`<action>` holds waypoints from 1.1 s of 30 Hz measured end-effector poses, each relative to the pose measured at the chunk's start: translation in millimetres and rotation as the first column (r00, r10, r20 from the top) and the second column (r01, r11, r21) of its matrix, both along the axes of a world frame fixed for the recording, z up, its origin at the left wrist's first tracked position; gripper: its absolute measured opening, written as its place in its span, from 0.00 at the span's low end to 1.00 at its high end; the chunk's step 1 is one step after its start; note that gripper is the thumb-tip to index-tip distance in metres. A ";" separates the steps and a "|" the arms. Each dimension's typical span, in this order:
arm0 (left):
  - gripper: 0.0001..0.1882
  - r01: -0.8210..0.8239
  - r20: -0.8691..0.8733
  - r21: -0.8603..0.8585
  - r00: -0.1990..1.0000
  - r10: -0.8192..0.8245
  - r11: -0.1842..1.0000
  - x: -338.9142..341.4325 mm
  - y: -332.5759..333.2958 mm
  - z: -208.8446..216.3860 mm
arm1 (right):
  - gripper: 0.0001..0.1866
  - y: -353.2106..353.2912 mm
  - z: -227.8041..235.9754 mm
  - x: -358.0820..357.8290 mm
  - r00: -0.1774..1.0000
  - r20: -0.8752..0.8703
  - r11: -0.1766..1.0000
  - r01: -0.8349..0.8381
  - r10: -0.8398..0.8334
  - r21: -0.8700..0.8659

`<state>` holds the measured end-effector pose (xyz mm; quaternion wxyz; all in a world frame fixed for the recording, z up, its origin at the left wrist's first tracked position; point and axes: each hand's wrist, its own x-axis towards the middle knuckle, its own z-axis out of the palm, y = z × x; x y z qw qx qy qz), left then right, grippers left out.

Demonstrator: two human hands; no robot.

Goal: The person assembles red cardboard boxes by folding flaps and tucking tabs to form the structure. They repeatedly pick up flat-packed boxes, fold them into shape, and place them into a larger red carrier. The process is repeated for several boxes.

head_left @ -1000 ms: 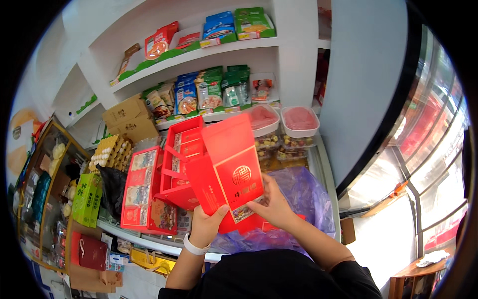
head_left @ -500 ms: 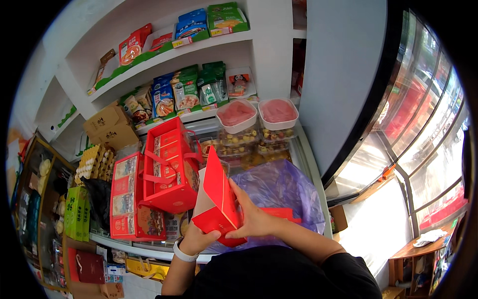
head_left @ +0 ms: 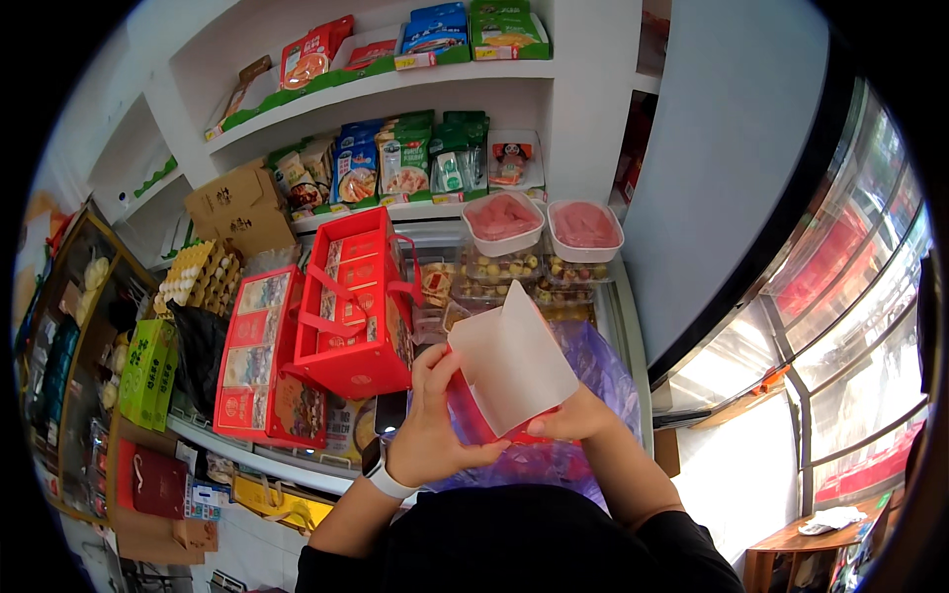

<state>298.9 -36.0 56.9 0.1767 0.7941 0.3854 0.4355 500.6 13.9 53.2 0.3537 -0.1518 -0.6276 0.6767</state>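
Between my hands is a small red cardboard box (head_left: 511,368), tilted so its white inside and a raised flap face up. Its left side is gripped by my left hand (head_left: 430,420), thumb low and fingers along the edge; a watch with a white band is on that wrist. My right hand (head_left: 575,415) holds the lower right corner, its thumb on the rim and its other fingers hidden behind the box. Below lies a crumpled purple plastic bag (head_left: 603,371) on the glass-topped freezer. Left of my hands stands an open red gift box (head_left: 381,348) with ribbon handles, packed with red cartons.
Another red gift box (head_left: 259,364) stands further left, beside a black bag (head_left: 200,351) and egg trays (head_left: 198,277). Behind are two white tubs (head_left: 585,232) of pink contents on clear fruit boxes. Shelves hold food pouches (head_left: 403,158). A glass door (head_left: 850,296) is at right.
The red box has turned from showing its red outer side to showing its white inside. My left hand has moved from its bottom up to its left side; the view has shifted slightly.
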 end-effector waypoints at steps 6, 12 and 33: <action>0.67 0.176 0.395 -0.190 0.914 -0.089 0.966 14.4 -0.8 -4.3 | 0.62 -4.0 8.7 -8.2 0.998 -0.016 0.988 0.059 -0.057 0.143; 0.61 0.284 0.484 -0.402 0.873 -0.062 0.870 17.0 1.9 -9.0 | 0.57 -9.3 -8.4 -14.8 0.988 -0.099 0.991 0.126 -0.121 0.046; 0.48 0.372 0.551 -0.563 0.835 -0.001 0.738 36.2 13.1 -46.1 | 0.37 -8.1 -63.3 -2.7 0.934 -0.030 0.923 0.345 -0.355 -0.169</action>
